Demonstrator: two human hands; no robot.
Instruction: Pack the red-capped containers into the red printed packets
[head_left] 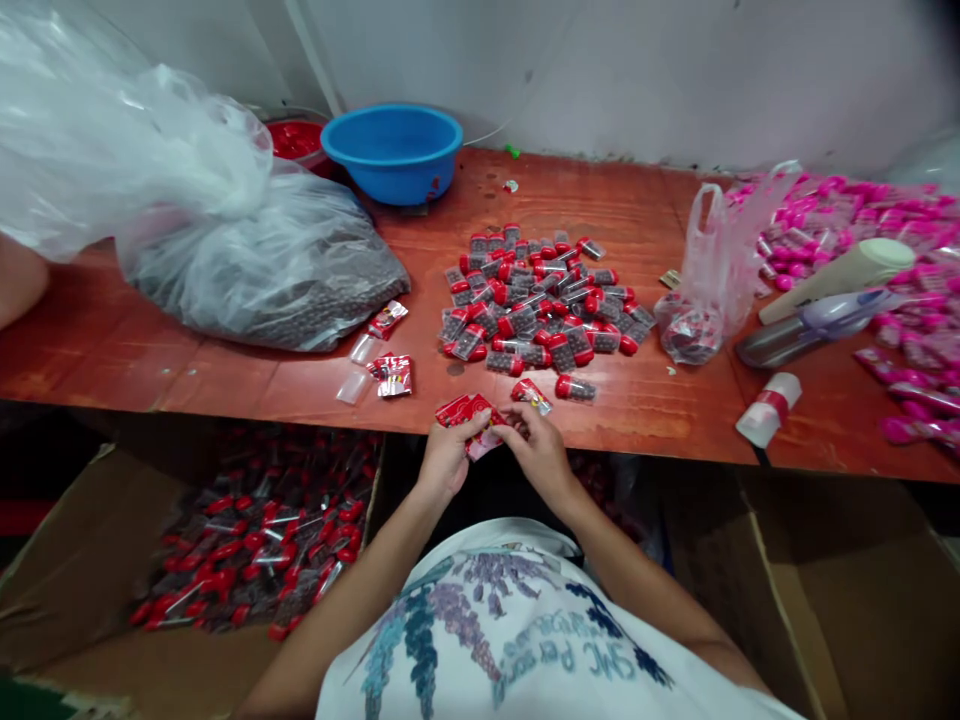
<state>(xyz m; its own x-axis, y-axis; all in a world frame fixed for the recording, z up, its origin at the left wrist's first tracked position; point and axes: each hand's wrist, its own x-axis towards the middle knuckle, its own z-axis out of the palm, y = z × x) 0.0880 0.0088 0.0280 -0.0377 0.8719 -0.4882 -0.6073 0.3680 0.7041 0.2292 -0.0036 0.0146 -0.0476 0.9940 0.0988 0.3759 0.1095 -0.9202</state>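
My left hand (448, 462) is closed on several small red printed cards (466, 408), held at the table's front edge. The fingers of my right hand (541, 452) pinch the right side of the same cards, near a pinkish-white part. Just beyond my right hand lies another printed card (531, 394). To its right is a single clear tube (576, 388) with a red cap and dark beads inside. A heap of similar tubes (536, 300) covers the table ahead. Left of my hands sit more red cards (394, 376) and clear plastic pieces (352, 386).
A plastic bag of dark beads (300, 270) and a blue basin (394, 150) stand at the left back. On the right are a small carrier bag (701, 290), two bottle-like items, a white roll (769, 408) and pink packs (847, 220). Red-capped items fill a carton (255, 540) below.
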